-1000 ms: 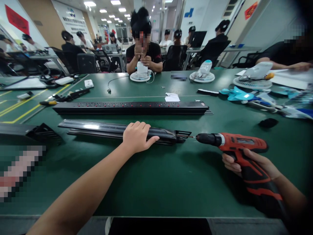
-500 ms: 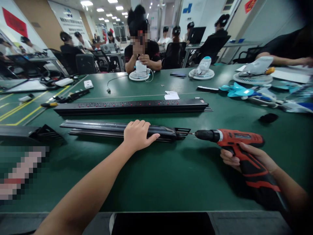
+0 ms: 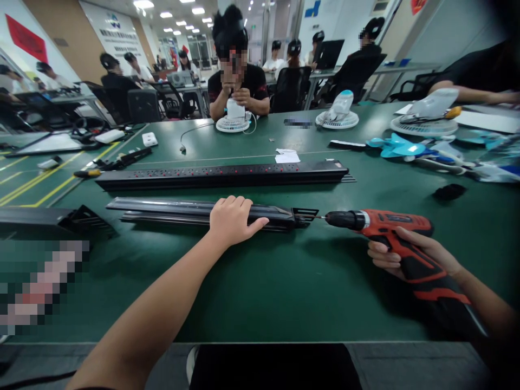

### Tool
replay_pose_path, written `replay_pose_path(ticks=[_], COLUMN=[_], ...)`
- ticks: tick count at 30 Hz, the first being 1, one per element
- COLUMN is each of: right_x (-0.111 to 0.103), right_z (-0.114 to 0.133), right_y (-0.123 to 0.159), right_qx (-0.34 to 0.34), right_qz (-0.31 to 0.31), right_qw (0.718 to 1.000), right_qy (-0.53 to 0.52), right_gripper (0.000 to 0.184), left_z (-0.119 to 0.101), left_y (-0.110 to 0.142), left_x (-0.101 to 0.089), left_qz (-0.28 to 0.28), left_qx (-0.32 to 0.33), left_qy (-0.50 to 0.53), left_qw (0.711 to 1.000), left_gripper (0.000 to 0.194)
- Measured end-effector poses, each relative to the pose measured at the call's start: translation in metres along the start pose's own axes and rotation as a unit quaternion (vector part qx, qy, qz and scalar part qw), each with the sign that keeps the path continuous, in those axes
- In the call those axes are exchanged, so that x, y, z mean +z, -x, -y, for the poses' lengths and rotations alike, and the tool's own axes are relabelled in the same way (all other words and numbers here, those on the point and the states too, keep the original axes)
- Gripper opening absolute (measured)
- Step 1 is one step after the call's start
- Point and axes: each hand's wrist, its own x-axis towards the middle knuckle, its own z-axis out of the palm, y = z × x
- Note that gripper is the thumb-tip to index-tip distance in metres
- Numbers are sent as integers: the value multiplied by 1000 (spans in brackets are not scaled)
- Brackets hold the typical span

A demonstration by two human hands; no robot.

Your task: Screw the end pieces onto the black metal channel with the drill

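My left hand [image 3: 230, 221] lies over a long black metal housing [image 3: 170, 208], fingers wrapped over its far side and thumb stretched to the right. At the housing's right end sits a slotted black bracket [image 3: 305, 214]. My right hand [image 3: 422, 253] grips the handle of a red and black cordless drill [image 3: 400, 223], which points left. The drill's thin bit reaches into the bracket end; I cannot tell exactly what its tip touches. Behind the housing lies a long black power strip [image 3: 227, 176] with a row of red marks along its top.
On the green table [image 3: 284, 292] are a black bar [image 3: 32, 218] at left, a screwdriver [image 3: 87, 174], paper scraps [image 3: 286, 156], blue fan blades [image 3: 396, 146] and a black lump [image 3: 449, 191]. Across it, a person holds a white fan [image 3: 233, 123]. Another person's arm [image 3: 467, 96] shows at right.
The camera view has shifted slightly, moving the table items a little to the right. Both hands keep their holds, and the drill stays at the bracket end, tilted slightly differently.
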Motion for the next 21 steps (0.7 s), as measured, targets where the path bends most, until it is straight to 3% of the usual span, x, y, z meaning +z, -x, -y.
replay_pose_path(ticks=[8,21], right_x=[8,9], right_z=[2,-2], right_y=[2,4], right_qx=[1,-63], right_qz=[5,16], right_qw=[1000,997], right_qy=[24,52], right_gripper=[42,36], left_z=[-1,1], left_y=[-1,1], left_x=[-1,0], left_qz=[3,4], left_qx=[0,-3], left_qy=[0,4], left_qw=[1000,1000], left_gripper=[63,61])
